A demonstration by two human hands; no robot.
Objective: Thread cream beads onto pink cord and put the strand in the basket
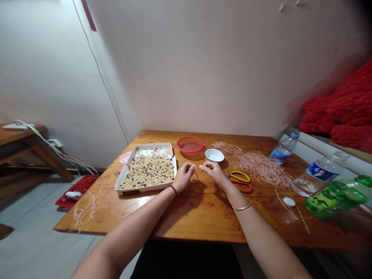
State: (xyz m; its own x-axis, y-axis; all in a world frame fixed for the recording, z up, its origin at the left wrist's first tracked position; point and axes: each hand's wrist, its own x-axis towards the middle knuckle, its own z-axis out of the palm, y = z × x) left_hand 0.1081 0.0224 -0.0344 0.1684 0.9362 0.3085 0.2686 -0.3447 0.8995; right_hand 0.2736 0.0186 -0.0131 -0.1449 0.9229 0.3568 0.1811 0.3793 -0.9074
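Grasping a small round tan-beaded loop (197, 177) in left hand (185, 175) (hanging below the grip), pinching thin pale cord (198, 167) crosswise in right hand (214, 172).

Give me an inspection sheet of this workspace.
Surface: glossy wooden table against a wall.
Work items: small loop, apparently beaded; white tray of mixed beads; pink cord pile.
Clutter: red mesh bowl, white bowl, scissors, three bottles, white cap.
Hands: left hand pinches the loop; right hand apparently pinches its cord end.
Cables: white cables by the left side table; one along the wall.
Surroundings: red pile right; red basket on the floor.
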